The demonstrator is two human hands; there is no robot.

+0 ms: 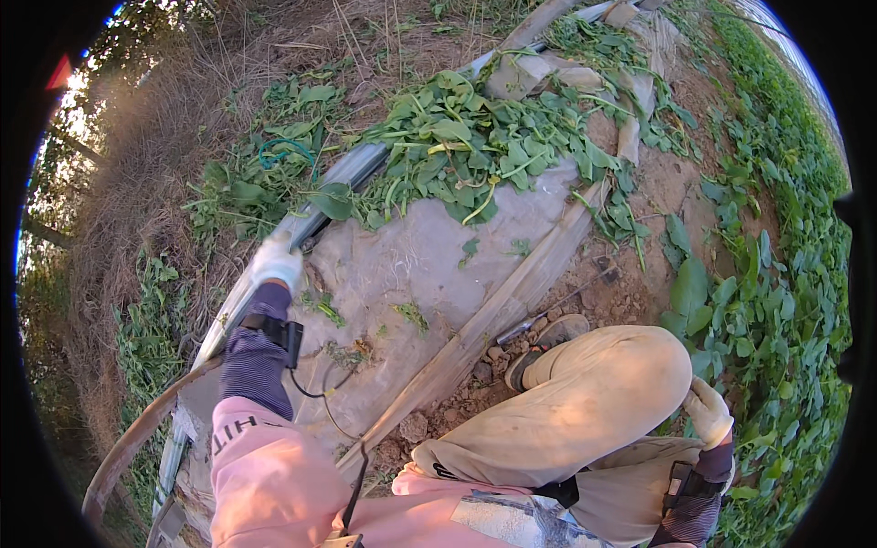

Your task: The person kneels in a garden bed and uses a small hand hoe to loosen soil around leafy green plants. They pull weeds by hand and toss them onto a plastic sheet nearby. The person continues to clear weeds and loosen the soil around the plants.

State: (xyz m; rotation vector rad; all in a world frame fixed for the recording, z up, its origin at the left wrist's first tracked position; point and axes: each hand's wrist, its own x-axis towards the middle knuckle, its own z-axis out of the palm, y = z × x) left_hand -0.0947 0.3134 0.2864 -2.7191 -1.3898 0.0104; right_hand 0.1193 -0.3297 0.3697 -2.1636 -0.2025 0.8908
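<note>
My left hand (277,262), in a whitish work glove, rests on a long rail wrapped in plastic film (353,166), at the edge of the raised bed; its fingers are blurred, so a grip cannot be told. My right hand (708,411), gloved too, is beside my bent knee at the right, its fingers partly hidden behind the trouser leg. Uprooted leafy green plants (473,137) lie in a heap over the rail and the grey plastic sheet (404,253) ahead of me. A few loose leaf scraps (411,315) lie on the sheet.
A rolled edge of plastic film (479,329) runs diagonally past my feet. Cloddy soil (418,426) and a thin metal rod (579,289) lie by my shoe. Dense green plants (774,329) grow at the right, dry grass (151,192) at the left. A curved brown pole (137,428) stands lower left.
</note>
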